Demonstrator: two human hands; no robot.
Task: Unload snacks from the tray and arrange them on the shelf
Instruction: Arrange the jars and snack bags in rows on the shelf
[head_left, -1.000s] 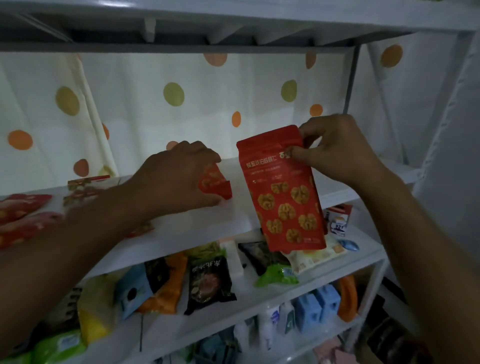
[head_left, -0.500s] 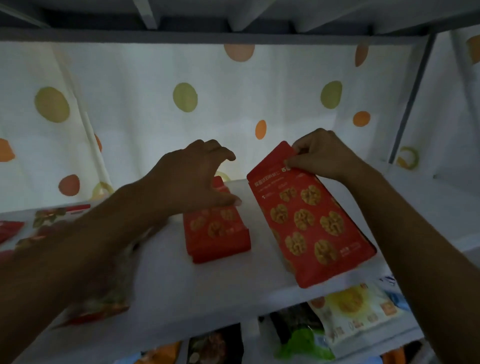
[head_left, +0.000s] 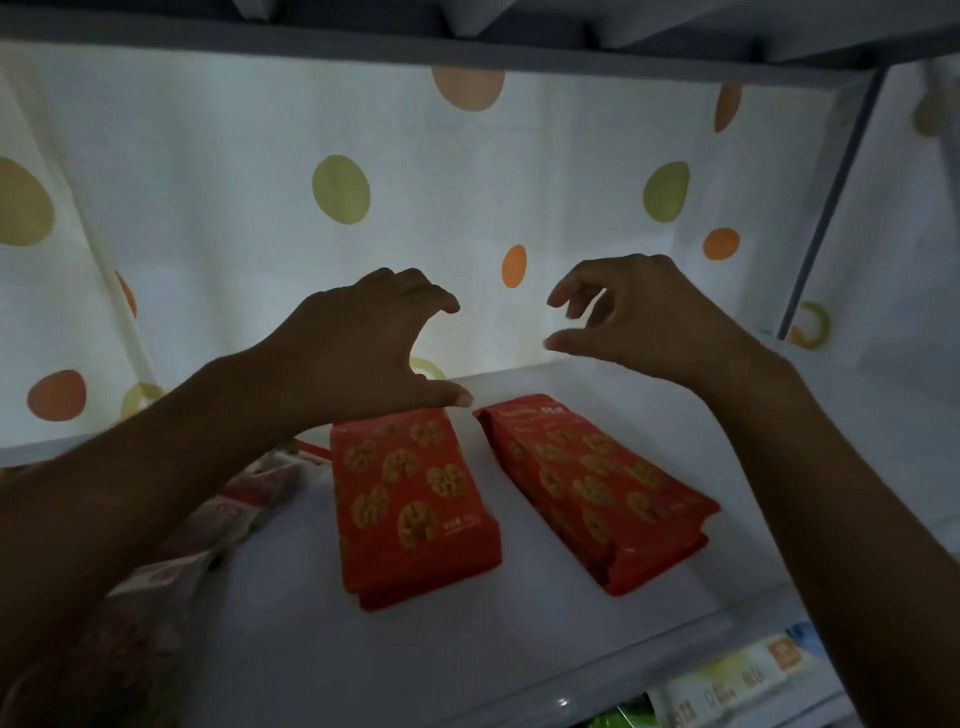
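Observation:
Two red walnut snack bags lie flat on the white shelf (head_left: 467, 649). The left bag (head_left: 410, 504) points straight back; the right bag (head_left: 597, 488) lies angled toward the right. My left hand (head_left: 363, 348) hovers just above the top of the left bag, fingers curled and apart, holding nothing. My right hand (head_left: 639, 317) floats above and behind the right bag, fingers spread, empty. The tray is out of view.
Pale red-and-white snack packets (head_left: 208, 525) lie at the shelf's left, partly behind my left forearm. A dotted curtain (head_left: 343, 192) backs the shelf. A shelf board (head_left: 467, 47) runs overhead. More packets (head_left: 737, 680) show on the shelf below, at the lower right.
My right hand laid the right bag flat on the shelf and let go, lifting away. My left hand released the left bag and rose slightly. The view moved closer to the shelf.

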